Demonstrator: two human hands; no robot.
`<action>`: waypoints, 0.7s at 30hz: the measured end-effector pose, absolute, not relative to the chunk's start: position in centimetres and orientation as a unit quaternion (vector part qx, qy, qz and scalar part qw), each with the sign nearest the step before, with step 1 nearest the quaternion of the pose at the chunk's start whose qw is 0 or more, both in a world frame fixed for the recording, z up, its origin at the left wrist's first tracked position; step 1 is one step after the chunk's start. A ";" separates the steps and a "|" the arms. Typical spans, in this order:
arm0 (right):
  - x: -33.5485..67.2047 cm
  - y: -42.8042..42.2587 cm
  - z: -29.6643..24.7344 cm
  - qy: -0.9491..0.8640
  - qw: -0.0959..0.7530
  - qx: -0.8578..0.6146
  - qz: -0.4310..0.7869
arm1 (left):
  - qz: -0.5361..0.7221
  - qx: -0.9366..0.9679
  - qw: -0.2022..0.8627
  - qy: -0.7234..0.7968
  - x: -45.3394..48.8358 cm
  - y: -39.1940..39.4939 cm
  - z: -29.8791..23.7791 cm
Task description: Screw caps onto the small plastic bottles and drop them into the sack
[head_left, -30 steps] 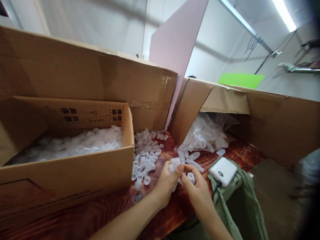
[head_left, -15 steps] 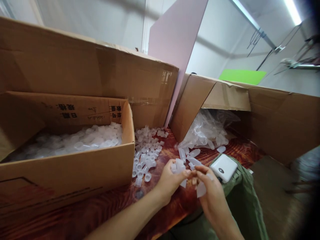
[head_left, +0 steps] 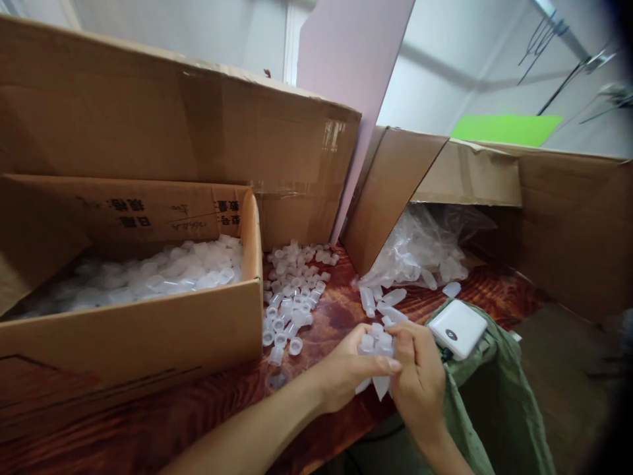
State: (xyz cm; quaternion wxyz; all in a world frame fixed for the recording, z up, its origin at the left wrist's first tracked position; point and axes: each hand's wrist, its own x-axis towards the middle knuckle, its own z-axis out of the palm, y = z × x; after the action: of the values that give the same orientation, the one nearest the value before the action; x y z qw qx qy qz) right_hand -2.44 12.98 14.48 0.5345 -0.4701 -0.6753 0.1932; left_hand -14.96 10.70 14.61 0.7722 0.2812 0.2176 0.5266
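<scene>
A bunch of translucent white plastic pieces (head_left: 380,344) is clutched over the table, knobbed ends up and pointed tips down. My left hand (head_left: 343,373) wraps round the bunch from the left, its thumb across the front. My right hand (head_left: 420,373) is closed against the bunch's right side, fingers curled at the upper ends; its palm side is hidden. Just beyond both hands, several loose pieces of a like long shape (head_left: 394,297) lie on the table. Small translucent caps (head_left: 295,346) are scattered to the left of my hands.
An open cardboard box (head_left: 148,336) full of small caps stands at left. A clear plastic bag (head_left: 415,247) of pieces spills from another carton (head_left: 390,185). A white device (head_left: 459,328) rests on a green cloth (head_left: 514,382) by the red-brown table's edge (head_left: 341,455).
My right hand has come in against the bunch in my left hand; the piece that hung below its fingers is now at the bunch. The view has shifted slightly.
</scene>
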 end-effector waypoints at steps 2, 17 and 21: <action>-2.8 12.7 14.4 -0.667 0.551 -0.475 0.161 | 0.518 0.283 0.778 0.215 -15.1 10.8 14.6; -4.0 14.2 15.5 -0.564 0.538 -0.509 0.365 | 0.544 0.260 0.774 0.195 -15.1 11.3 14.7; -3.8 16.7 16.7 -0.517 0.577 -0.526 0.351 | 0.521 0.258 0.786 0.210 -15.3 11.4 14.5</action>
State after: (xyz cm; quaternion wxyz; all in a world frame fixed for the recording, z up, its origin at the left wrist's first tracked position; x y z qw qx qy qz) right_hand -3.82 16.72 16.70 0.5773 -0.5262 -0.5166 0.3507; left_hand -15.28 11.35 14.49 0.7858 0.2581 0.2105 0.5212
